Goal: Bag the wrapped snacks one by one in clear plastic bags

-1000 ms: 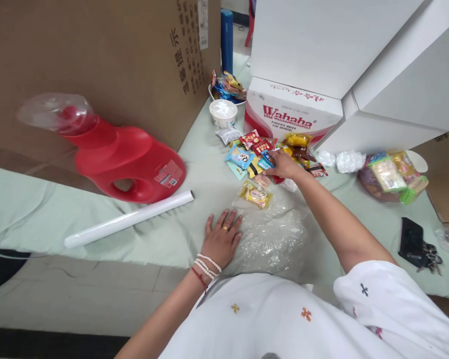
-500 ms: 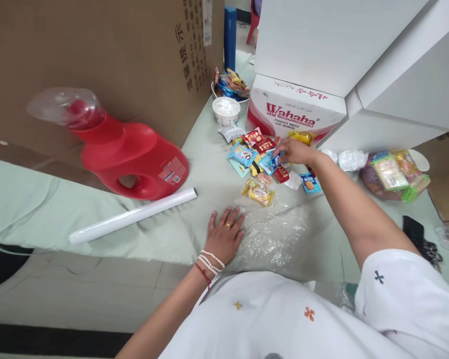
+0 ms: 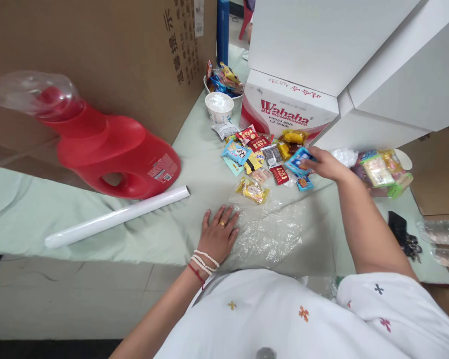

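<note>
The person's right hand [image 3: 324, 162], in the right half of the head view, pinches a flat, bright blue foil packet [image 3: 298, 160] between thumb and fingers; the packet lies tilted at the right side of a loose cluster of small, many-coloured wrapped snacks [image 3: 260, 144]. Just below it in the view is a smaller blue packet [image 3: 304, 183] — whether the two touch cannot be told. The left hand [image 3: 217, 237] rests palm down, fingers slightly spread and grasping nothing, on the tabletop [image 3: 198, 149] with its pale green cloth cover, at the left edge of a crumpled sheet of clear plastic [image 3: 273, 234]. Between this hand and the cluster lies a yellow, glossy wrapped packet [image 3: 252, 190]; a small dark red packet [image 3: 279, 175] lies further right, near the held one. Behind the cluster stands a white and red cardboard carton [image 3: 290, 102] lettered "Wahaha"; to its left, a white paper cup [image 3: 219, 107] stands in front of a white bowl [image 3: 238, 101] heaped with wrapped snacks. Far to the left, a red plastic jug with a moulded handle [image 3: 123, 149] lies in front of a large brown cardboard box [image 3: 108, 60], beside a white, glossy tube [image 3: 117, 217]. At far right — beyond the right forearm — a black, flat object [image 3: 396, 227] lies beside a bunch of keys [image 3: 412, 246].
</note>
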Tool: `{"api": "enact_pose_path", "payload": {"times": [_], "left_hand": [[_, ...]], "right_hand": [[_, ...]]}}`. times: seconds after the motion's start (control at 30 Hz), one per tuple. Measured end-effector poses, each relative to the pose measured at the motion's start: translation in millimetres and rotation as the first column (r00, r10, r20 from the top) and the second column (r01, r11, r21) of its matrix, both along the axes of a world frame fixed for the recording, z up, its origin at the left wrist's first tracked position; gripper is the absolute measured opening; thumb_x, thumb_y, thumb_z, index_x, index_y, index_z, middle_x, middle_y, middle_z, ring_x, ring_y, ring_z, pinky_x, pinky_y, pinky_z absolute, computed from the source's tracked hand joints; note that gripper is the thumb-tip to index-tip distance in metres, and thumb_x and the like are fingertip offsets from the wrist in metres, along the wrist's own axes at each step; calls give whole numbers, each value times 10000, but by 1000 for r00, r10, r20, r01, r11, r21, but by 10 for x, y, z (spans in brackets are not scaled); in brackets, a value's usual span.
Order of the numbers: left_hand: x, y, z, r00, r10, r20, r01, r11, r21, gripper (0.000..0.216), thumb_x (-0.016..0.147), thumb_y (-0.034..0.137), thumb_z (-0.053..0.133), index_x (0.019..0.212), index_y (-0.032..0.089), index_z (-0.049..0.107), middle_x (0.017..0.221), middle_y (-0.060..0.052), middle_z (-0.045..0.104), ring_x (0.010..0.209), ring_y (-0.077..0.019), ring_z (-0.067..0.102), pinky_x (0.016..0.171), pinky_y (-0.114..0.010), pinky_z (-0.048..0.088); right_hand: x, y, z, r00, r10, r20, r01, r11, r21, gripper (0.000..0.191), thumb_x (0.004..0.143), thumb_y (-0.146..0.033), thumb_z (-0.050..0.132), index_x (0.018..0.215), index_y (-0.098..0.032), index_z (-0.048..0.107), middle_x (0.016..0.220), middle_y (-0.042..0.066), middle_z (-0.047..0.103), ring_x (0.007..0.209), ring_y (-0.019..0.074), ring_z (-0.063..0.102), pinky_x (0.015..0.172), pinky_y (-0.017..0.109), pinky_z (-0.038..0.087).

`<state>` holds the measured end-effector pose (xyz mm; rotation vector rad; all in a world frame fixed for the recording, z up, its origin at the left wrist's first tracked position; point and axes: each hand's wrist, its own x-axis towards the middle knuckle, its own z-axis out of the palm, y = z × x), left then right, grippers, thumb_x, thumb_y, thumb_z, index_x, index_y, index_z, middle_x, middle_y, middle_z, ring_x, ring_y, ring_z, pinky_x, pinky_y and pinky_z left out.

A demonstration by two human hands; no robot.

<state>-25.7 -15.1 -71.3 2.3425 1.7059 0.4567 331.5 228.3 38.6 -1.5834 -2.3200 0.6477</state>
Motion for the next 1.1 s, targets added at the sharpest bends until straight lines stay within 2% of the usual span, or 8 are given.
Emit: {"api": "enact_pose_path", "payload": {"times": [0.07,0.13,0.3,0.43,0.77,0.93,1.0,1.1], "left_hand": [[-2,0,-6,1000,-5,7,5,1000,2,438,1019,326,466,1434,278,594,1549,-98,537,1461,-324,450,1233,-642,187],[-5,2,-16,1000,-7,15,7,1000,8,443,1013,319,473,1438,286,592,1545,-100,541,1460,-328,451,1233,-646,181],[0,22,-16,1000,-5,3,5,1000,6,445,1012,319,468,1439,285,590,1552,-101,533,1461,-332,450,1234,-647,167],[50,-40,4,1000,10,-18,-11,1000,-17,460,1018,312,446,1460,276,570,1568,-105,511,1474,-323,437,1236,-646,163],[131,-315,-18,994,111,-18,-112,993,-33,506,1033,330,414,1530,266,480,1645,-132,373,1468,-319,446,1223,-697,107],[97,-285,37,989,149,-4,-149,986,-73,484,1020,393,440,1480,295,553,1617,-85,443,1526,-380,331,1208,-722,121],[88,-316,64,990,144,-4,-144,986,-87,481,1021,401,429,1473,304,562,1617,-74,445,1542,-399,286,1199,-738,121],[86,-411,86,993,119,-5,-119,988,-95,489,1027,396,407,1488,305,544,1630,-80,423,1543,-396,286,1196,-743,108]], "right_hand": [[304,-282,-79,924,-366,-111,355,929,-104,284,850,-481,633,812,-205,583,813,50,655,755,210,597,752,357,512],[410,-499,-261,834,-541,-104,525,838,-152,286,877,-480,570,870,-195,593,787,53,673,730,212,630,719,360,534],[141,-593,-773,728,-685,14,684,726,-70,335,770,-388,677,1008,-156,638,1000,153,714,1035,321,654,923,454,509],[3,-586,-850,695,-714,83,718,696,-14,457,729,-377,728,1105,-136,630,1097,219,690,1142,394,605,991,526,460],[137,-1127,-712,807,-568,159,528,816,234,656,845,-313,619,1464,-148,477,1288,229,621,1109,393,641,924,525,516],[180,-1271,-351,807,-587,55,566,798,208,616,909,-420,588,1468,-182,493,1162,159,701,1041,363,677,912,519,538],[51,-1430,-177,894,-447,-32,445,878,176,616,944,-462,558,1505,-227,456,1233,128,681,1107,333,655,968,490,522],[-352,-1741,-107,992,-25,-123,35,996,80,540,994,-411,502,1504,-237,475,1223,136,659,1131,310,619,1007,475,498]]}}
